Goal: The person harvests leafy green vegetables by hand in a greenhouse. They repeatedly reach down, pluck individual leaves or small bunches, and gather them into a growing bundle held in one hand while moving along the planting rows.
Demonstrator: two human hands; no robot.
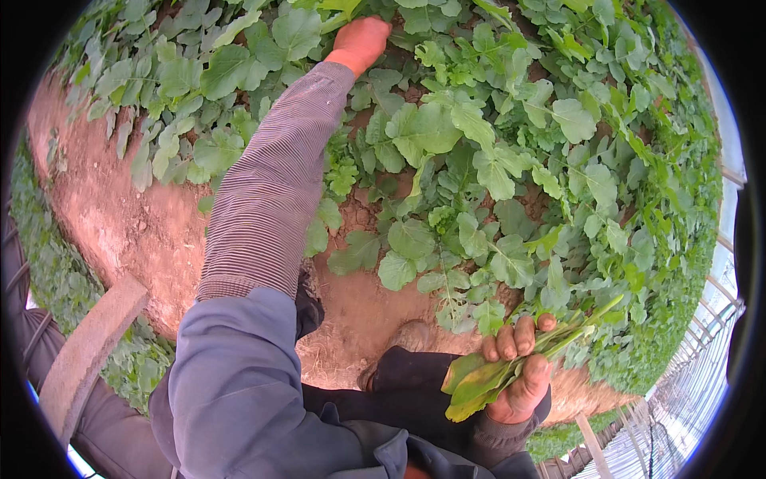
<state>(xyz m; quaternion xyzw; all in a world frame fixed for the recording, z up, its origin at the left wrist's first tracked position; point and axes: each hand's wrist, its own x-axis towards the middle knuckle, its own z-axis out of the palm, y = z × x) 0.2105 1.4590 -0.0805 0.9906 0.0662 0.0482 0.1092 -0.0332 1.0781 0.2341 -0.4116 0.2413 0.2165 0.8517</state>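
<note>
My left hand [362, 42] reaches far forward into the leafy crop, its back towards me and its fingers bent out of sight. A pale leaf stalk [334, 23] with a bright green blade meets the hand's left side; whether the fingers grip it cannot be made out. Close to my body on the right, my right hand [519, 371] is closed around a bunch of picked leaves [479, 389]. Their blades, partly yellowed, hang out to the left, and their green stalks point up and right. Broad lobed leaves [425, 132] of the growing plants spread between the two hands.
Bare soil [137, 221] runs along the left side of the bed. More low plants [54, 251] grow beyond it. A slanting post [90, 359] stands at the lower left. Ribbed greenhouse sheeting [670, 413] curves along the right. My shoe [413, 335] rests on soil beside the plants.
</note>
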